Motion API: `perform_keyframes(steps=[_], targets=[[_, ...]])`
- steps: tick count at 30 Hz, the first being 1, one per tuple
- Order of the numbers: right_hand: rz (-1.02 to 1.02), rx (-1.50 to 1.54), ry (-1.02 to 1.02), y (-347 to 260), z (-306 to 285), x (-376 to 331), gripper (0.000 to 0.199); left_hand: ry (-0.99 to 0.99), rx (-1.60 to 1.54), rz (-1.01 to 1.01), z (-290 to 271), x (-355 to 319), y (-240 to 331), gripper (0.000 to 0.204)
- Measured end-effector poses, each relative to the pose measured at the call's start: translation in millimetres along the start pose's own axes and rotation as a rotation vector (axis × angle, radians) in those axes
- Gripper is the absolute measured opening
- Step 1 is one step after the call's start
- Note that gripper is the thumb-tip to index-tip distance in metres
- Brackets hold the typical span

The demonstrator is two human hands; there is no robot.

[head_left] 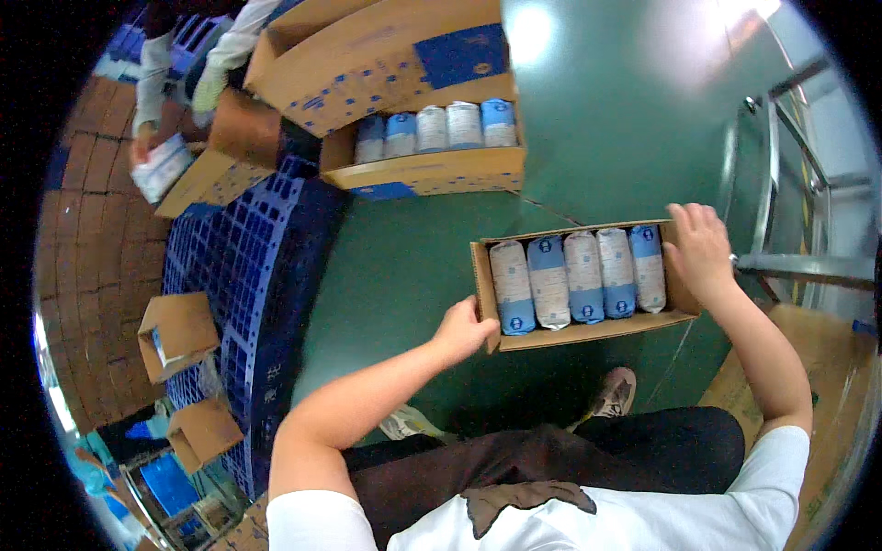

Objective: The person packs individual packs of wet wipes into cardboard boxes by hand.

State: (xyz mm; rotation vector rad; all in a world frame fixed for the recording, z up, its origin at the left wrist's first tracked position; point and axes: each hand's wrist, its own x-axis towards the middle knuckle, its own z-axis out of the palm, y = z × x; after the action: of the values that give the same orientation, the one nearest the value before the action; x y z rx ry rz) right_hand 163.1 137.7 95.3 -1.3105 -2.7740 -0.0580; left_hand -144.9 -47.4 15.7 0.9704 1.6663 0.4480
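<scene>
An open cardboard box point(602, 336) is held between my hands, in front of my knees. Inside it stands a row of several white and blue soft packs point(582, 275), side by side. My left hand point(462, 332) grips the box's left end, with the thumb near its front corner. At the opposite end, my right hand point(702, 250) is closed over the wall, fingers toward the far corner. Whether the box rests on the floor or is lifted, I cannot tell.
Farther off, a larger open carton point(432, 173) holds similar packs. A blue plastic pallet point(230, 257) lies to the left beside stacked brown cartons point(92, 239). Another person's hand point(144, 145) holds a pack near a box. A metal frame point(799, 266) stands at right, above flat cardboard point(790, 367).
</scene>
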Motion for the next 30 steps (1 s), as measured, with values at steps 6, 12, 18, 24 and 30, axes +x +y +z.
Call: perform_keyframes(steps=[6,12,18,24,30], targets=[[-0.034,0.741,-0.537,-59,62,20,0.032,0.042,-0.376,0.097,67,27,17,0.031],[0.129,0.542,-0.394,-84,119,59,0.023,0.375,-0.115,0.175,78,47,33,0.025],[0.017,0.399,-0.244,-85,132,54,0.013,0.421,0.001,0.209,75,44,48,0.025],[-0.195,0.710,0.061,-76,55,1,0.009,0.407,-0.060,0.230,75,41,47,0.054],[-0.219,1.013,0.235,-61,-53,0,0.008,0.207,-0.445,0.828,52,32,103,0.087]])
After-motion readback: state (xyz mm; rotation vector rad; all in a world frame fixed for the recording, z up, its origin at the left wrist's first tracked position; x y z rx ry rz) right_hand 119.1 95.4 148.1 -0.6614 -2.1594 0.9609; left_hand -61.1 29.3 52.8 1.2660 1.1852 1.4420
